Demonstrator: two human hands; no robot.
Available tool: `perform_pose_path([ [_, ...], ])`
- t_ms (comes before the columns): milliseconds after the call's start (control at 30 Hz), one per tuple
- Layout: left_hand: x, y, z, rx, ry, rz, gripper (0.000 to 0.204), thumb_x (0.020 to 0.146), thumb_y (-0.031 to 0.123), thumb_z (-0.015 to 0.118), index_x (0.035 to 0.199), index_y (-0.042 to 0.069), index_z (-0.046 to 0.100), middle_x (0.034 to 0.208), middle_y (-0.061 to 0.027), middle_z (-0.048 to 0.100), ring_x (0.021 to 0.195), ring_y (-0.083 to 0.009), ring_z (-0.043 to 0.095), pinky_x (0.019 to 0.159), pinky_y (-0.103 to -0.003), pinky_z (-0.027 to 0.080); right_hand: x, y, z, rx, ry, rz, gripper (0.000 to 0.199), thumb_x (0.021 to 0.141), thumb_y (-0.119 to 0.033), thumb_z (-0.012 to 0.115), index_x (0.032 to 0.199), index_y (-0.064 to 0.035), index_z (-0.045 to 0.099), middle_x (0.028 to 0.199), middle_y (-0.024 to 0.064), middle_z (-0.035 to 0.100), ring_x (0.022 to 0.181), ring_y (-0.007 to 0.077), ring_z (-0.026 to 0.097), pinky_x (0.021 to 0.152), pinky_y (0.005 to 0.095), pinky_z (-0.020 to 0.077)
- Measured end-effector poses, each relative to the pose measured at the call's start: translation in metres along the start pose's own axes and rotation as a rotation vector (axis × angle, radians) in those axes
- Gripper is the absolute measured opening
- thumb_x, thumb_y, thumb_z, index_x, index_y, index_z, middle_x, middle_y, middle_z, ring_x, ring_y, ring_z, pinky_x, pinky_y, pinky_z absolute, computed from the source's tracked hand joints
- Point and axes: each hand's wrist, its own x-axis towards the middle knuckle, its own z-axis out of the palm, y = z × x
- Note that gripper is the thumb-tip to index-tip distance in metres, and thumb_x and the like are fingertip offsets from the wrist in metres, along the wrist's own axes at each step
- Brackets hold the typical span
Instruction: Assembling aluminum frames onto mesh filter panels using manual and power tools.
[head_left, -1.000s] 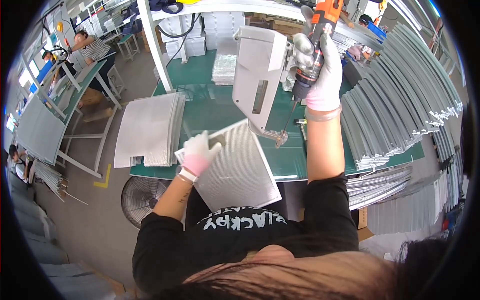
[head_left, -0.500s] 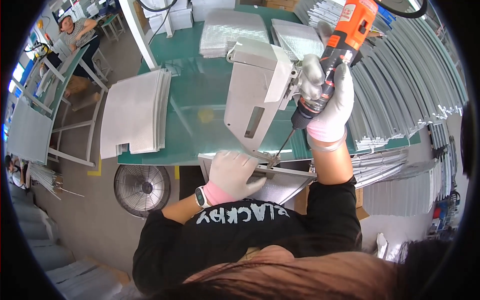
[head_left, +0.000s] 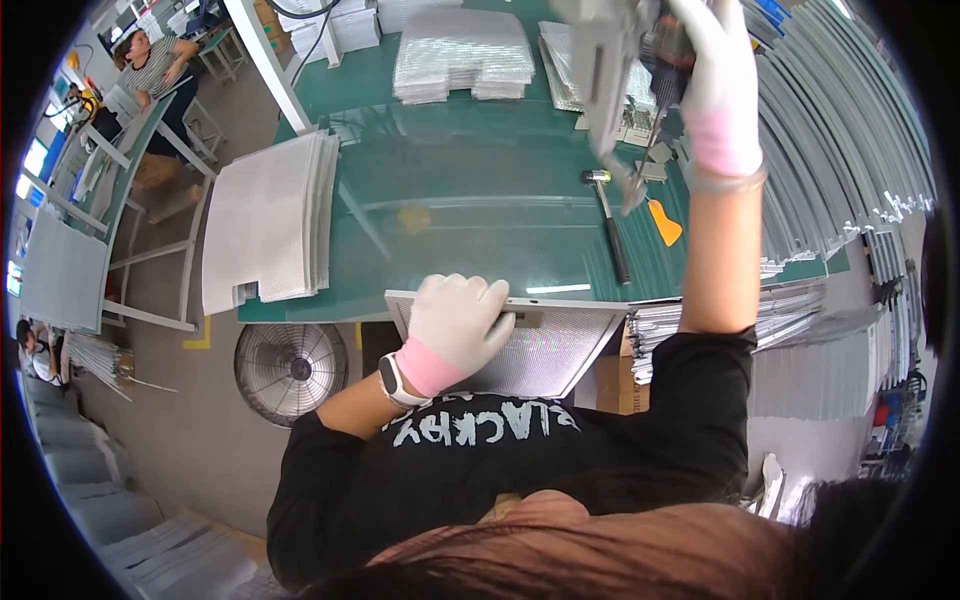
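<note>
My left hand, in a white glove with a pink cuff, is closed over the upper edge of a framed mesh panel. The panel leans at the table's near edge, against my body. Up at the far right, my right hand is wrapped round a power screwdriver; its orange body lies beyond the picture's top. Beside the tool hangs a grey metal fixture, raised off the table and blurred by motion. Below it are a small hammer and an orange scraper.
Stacks of mesh sheets lie on the green table, one left and one at the back. Long metal strips fill the right side. A floor fan stands below. Another person sits far left.
My right hand has lifted the screwdriver and grey fixture from the panel's edge, away to the far right. This uncovers the hammer and scraper. My left hand stays on the panel, which has shifted slightly.
</note>
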Motion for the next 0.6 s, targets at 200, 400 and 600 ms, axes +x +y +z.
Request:
perform_pose_path([
  [200, 0.004, 0.009, 0.006, -0.015, -0.021, 0.053, 0.037, 0.072, 0.015, 0.063, 0.107, 0.002, 0.061, 0.07, -0.0054, 0.056, 0.062, -0.024, 0.057, 0.06, -0.039, 0.042, 0.037, -0.069, -0.02, -0.879, 0.142, -0.092, 0.068, 0.088, -0.01, 0.064, 0.148, 0.0017, 0.032, 0.143, 0.0121, 0.045, 0.126, 0.0201, 0.045, 0.107, 0.0325, 0.0344],
  [400, -0.009, 0.004, 0.007, -0.01, 0.013, -0.021, 0.039, 0.072, 0.014, 0.063, 0.109, 0.003, 0.063, 0.07, -0.0067, 0.058, 0.061, -0.0247, 0.057, 0.06, -0.04, 0.042, -0.104, -0.052, 0.067, -1.799, -0.683, 0.203, 0.082, 0.075, -0.021, 0.074, 0.141, 0.0091, 0.036, 0.125, 0.0283, 0.053, 0.117, 0.042, 0.052, 0.102, 0.0502, 0.04],
  [600, 0.005, 0.01, 0.014, -0.026, -0.065, 0.069, 0.031, 0.072, 0.018, 0.064, 0.1, 0.004, 0.062, 0.067, -0.0048, 0.054, 0.059, -0.0232, 0.057, 0.056, -0.037, 0.043, -0.225, -0.019, 0.05, -1.555, -0.57, 0.75, 0.084, 0.075, -0.03, 0.073, 0.142, 0.0065, 0.036, 0.065, 0.0086, 0.06, 0.052, 0.0256, 0.06, 0.049, 0.036, 0.0484],
])
